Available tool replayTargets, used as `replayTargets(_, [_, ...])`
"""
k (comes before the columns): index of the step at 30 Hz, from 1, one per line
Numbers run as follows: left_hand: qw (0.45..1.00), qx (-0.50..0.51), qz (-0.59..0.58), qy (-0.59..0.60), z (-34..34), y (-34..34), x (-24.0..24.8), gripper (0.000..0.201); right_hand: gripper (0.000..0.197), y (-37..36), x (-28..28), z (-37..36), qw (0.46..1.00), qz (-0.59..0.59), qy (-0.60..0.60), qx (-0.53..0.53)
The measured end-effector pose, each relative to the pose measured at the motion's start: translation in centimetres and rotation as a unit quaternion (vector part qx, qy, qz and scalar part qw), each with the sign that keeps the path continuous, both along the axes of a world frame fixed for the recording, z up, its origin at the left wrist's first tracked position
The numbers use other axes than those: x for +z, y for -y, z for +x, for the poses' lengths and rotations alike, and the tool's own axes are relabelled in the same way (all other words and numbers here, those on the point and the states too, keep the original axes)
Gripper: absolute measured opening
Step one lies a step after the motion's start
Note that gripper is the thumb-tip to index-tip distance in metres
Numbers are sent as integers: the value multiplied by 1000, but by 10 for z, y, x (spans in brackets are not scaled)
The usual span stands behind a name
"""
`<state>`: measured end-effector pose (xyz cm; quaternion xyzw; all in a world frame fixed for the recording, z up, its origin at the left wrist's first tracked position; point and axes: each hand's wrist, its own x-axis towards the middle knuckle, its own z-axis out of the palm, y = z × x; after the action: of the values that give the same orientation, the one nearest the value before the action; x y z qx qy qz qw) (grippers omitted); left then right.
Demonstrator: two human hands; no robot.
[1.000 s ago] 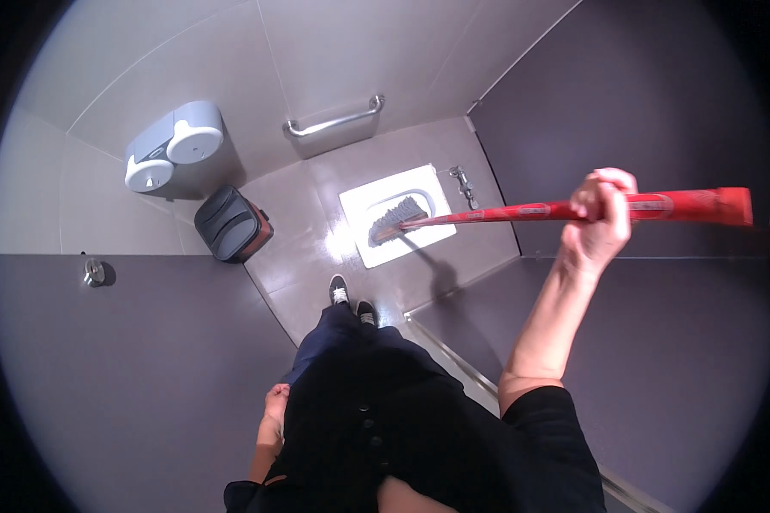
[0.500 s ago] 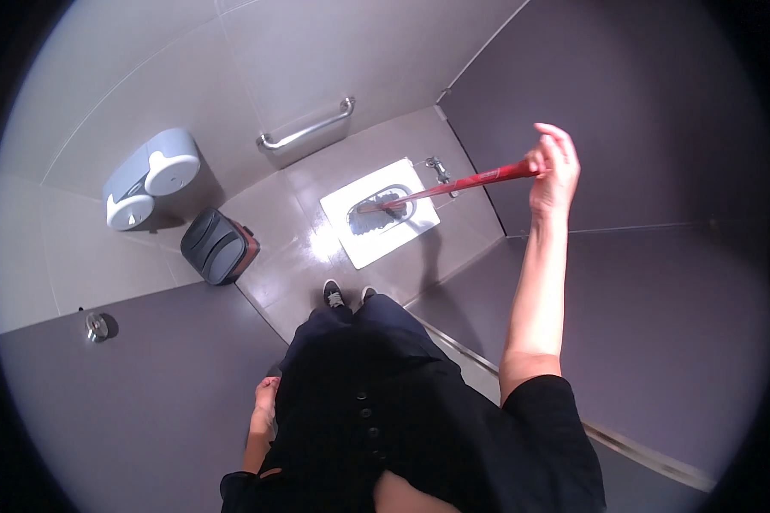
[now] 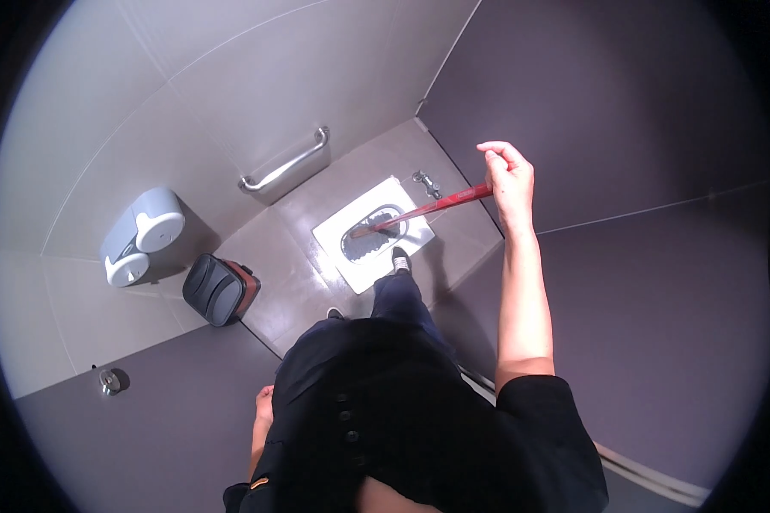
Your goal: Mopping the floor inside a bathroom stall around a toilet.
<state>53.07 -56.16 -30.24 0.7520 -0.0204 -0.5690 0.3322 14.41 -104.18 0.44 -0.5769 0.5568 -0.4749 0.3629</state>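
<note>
My right hand (image 3: 512, 188), raised at the right, is closed around the upper end of a long red stick (image 3: 445, 203), with a finger sticking out to the left. The stick slants down and left, and its paler lower end reaches into the bowl of a white squat toilet (image 3: 345, 262). What kind of tool end it has is too small to tell. A dark grey patch with a ragged edge (image 3: 368, 248) shows in the bowl. My left hand (image 3: 265, 403) hangs low beside my trousers, its fingers mostly hidden behind them.
A metal grab bar (image 3: 287, 167) and a paper dispenser (image 3: 144, 235) are fixed to the left wall. Below stands a dark-lidded bin (image 3: 216, 291). A metal flush fitting (image 3: 428, 184) sits behind the toilet. Grey partitions (image 3: 642, 291) close in the right side. One shoe (image 3: 401, 260) is at the toilet's edge.
One foot has stepped forward to the toilet's near edge. My right hand has shifted left and slightly down with the red stick, whose lower end stays in the bowl. The view has shifted.
</note>
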Motion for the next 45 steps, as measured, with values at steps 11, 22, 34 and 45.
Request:
replayTargets(11, [996,80,1,49,-45,-61,-176,8,15,129,1,-45,987,58,25,151])
replayTargets(22, [993,75,26,90,-241,14,-73,9,14,256,-9,-122,961,71,-90,253])
replayTargets(34, [995,21,-19,91,-317,140,1,11,16,226,-23,-177,968,76,52,234])
replayTargets(45, [996,81,2,-36,-333,185,-37,11,17,170,-13,-186,978,131,42,156])
